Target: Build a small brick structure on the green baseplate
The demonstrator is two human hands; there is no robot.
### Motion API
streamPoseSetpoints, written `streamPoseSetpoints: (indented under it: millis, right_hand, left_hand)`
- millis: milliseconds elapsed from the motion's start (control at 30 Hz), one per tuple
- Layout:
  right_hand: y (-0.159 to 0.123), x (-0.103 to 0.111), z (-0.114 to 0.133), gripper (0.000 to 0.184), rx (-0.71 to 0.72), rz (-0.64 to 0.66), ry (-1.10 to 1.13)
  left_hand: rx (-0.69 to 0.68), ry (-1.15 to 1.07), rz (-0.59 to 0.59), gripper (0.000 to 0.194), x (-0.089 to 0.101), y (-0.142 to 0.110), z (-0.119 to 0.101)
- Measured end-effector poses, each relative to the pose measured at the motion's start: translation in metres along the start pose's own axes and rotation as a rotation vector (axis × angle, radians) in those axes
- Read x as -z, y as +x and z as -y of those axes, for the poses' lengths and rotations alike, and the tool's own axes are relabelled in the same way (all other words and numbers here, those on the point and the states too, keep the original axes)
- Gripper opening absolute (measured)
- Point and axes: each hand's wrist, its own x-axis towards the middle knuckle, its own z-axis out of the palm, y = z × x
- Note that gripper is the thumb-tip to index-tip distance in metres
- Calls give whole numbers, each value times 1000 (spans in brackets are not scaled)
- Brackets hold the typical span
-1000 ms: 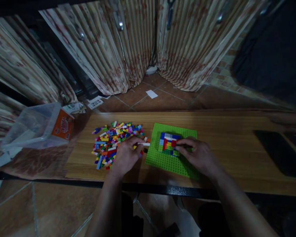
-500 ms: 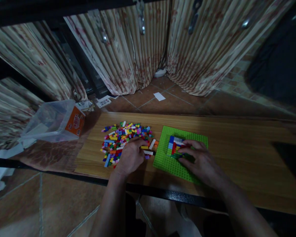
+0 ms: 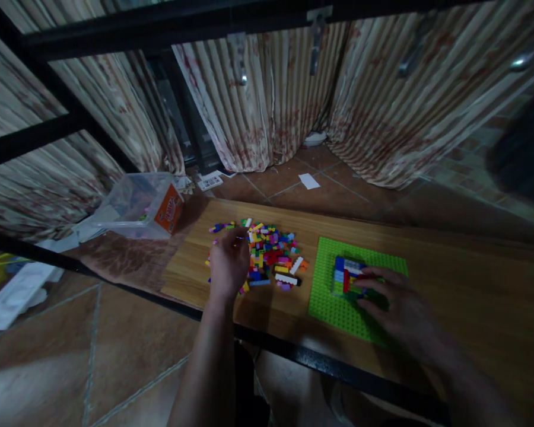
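Observation:
On the left half of the wooden board lies a loose pile of colourful toy bricks (image 3: 271,255). My left hand (image 3: 229,264) is over the pile's left side, back upward, fingers curled down and closed; whatever they hold is hidden. A green baseplate (image 3: 329,308) lies right of the pile. On it stands a small build of toy bricks (image 3: 340,276) in blue, white, red and yellow. My right hand (image 3: 391,296) has its thumb and fingers closed around the right side of this build, partly covering it.
A clear plastic box (image 3: 129,204) with an orange label stands on the floor beyond the board's left end. Striped curtains (image 3: 267,107) hang behind, below a black metal frame. White paper (image 3: 309,181) lies on the tiled floor. The board (image 3: 471,284) extends to the right.
My left hand has moved from the pile's right part to its left side, uncovering red bricks in the middle. The right hand stays at the build. The whole view has shifted leftward.

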Motion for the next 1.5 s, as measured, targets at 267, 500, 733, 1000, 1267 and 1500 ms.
streamPoseSetpoints:
  millis: [267,500,733,1000,1267,1500]
  right_hand:
    - [15,-1,17,31,-49,-61,28]
    - [40,-36,97,21,15,-81,201]
    - [56,-77,148,18,165,-18,267]
    - [61,-102,180,33,353,-6,106]
    - [53,-117,202,21,460,93,23]
    - [51,-120,185,19,413,34,65]
  left_hand:
    - [235,-624,-349,23,15,8,-4]
    - [539,-1143,-477,11,36,14,-4]
    - [687,-1283,-472,8,52,16,-3]
    - [727,-1309,-483,8,65,17,2]
    - [738,-1327,-486,8,67,18,3]
    - [753,-1342,-474,9,67,18,3]
